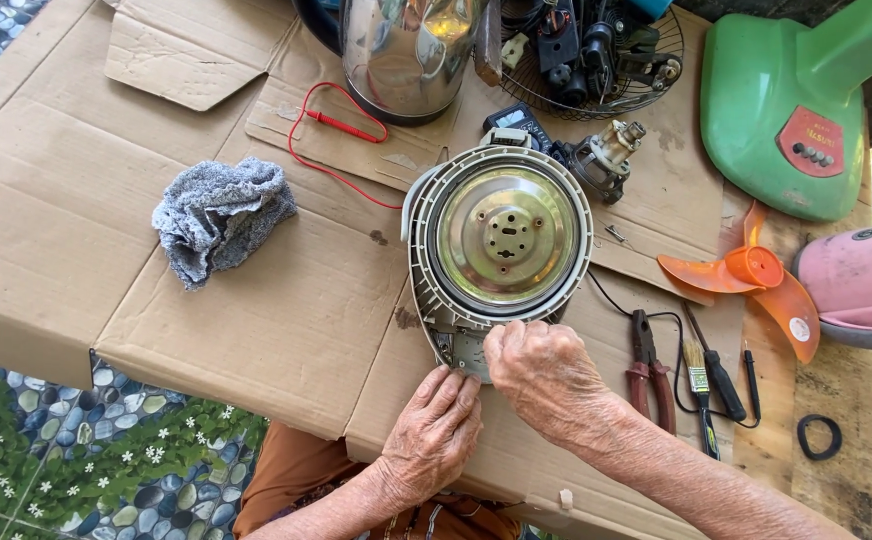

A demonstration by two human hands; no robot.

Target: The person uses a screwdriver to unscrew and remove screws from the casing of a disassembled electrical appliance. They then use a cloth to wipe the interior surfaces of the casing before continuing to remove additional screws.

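The fingers of the right hand (546,375) are bunched together, pinching at a small metal part on the near rim of an upturned round appliance base (501,240); what exactly they grip is hidden. The left hand (438,425) lies just beside it, fingers pressed flat on the cardboard (256,320) that covers the tabletop. The base sits near the middle of the tabletop, its brass-coloured disc facing up.

Risks, as a judgement: the base is steadied only at its near rim, so a hard tug could slide or tip it; the thin metal edge could nick a fingertip; a small loose screw (616,235) could roll off the cardboard.

Labels: a red panel with dark buttons sits on the green fan base (776,110) at the far right corner; a round white sticker marks the orange fan blade (756,275).
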